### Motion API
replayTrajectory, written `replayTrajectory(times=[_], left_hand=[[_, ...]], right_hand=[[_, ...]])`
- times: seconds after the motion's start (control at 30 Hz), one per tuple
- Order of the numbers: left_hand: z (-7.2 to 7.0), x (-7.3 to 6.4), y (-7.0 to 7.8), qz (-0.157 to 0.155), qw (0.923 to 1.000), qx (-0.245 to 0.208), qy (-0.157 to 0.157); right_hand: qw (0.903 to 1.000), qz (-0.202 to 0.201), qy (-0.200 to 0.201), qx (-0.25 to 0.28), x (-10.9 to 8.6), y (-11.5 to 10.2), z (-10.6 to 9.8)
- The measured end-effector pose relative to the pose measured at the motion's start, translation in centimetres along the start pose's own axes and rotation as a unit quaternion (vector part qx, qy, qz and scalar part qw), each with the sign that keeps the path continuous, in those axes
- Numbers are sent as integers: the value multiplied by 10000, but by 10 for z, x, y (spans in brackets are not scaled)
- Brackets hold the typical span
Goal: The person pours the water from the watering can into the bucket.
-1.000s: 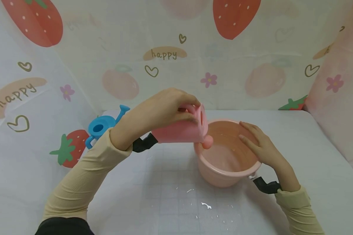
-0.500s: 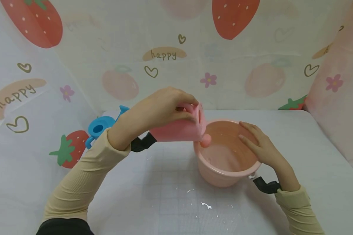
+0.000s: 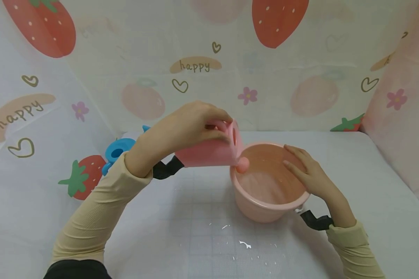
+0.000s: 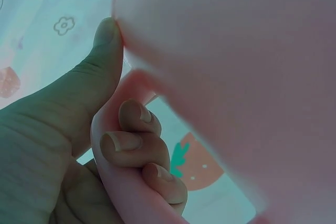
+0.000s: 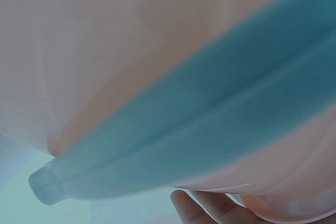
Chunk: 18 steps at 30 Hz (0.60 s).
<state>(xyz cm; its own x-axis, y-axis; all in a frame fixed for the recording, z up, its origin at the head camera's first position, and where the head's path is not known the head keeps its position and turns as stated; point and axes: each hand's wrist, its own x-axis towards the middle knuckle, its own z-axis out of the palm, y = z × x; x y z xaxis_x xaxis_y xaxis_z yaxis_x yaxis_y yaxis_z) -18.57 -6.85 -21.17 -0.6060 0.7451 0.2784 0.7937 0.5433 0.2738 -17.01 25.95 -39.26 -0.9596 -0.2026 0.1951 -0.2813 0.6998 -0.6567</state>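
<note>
My left hand (image 3: 192, 124) grips the handle of a pink watering can (image 3: 209, 153), with fingers curled through the handle (image 4: 113, 166) and the thumb against the body in the left wrist view. The can lies tipped nearly on its side, and its round sprinkler head (image 3: 243, 165) hangs over the left rim of a pink bucket (image 3: 262, 213). At the bucket's right rim is my right hand (image 3: 310, 174), thumb inside and fingers along the outside. A broad band, seemingly the bucket's handle (image 5: 199, 114), crosses the right wrist view, with fingertips (image 5: 184, 205) showing below.
A blue watering can (image 3: 118, 149) stands at the back left, partly hidden by my left forearm. Small shiny wet spots (image 3: 244, 244) dot the white tabletop (image 3: 167, 240) before the bucket. Strawberry-printed sheets (image 3: 272, 77) hang behind and at both sides.
My left hand and the pink watering can have shifted slightly left and up, and the forearm covers more of the blue can. My right hand and the bucket have stayed in place.
</note>
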Motion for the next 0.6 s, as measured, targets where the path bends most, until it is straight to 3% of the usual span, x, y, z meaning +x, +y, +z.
replayTrajectory(times=[0.6], left_hand=[[-3, -5, -8, 80, 9997, -98, 199]], right_hand=[[10000, 0, -10, -63, 0, 1, 1]])
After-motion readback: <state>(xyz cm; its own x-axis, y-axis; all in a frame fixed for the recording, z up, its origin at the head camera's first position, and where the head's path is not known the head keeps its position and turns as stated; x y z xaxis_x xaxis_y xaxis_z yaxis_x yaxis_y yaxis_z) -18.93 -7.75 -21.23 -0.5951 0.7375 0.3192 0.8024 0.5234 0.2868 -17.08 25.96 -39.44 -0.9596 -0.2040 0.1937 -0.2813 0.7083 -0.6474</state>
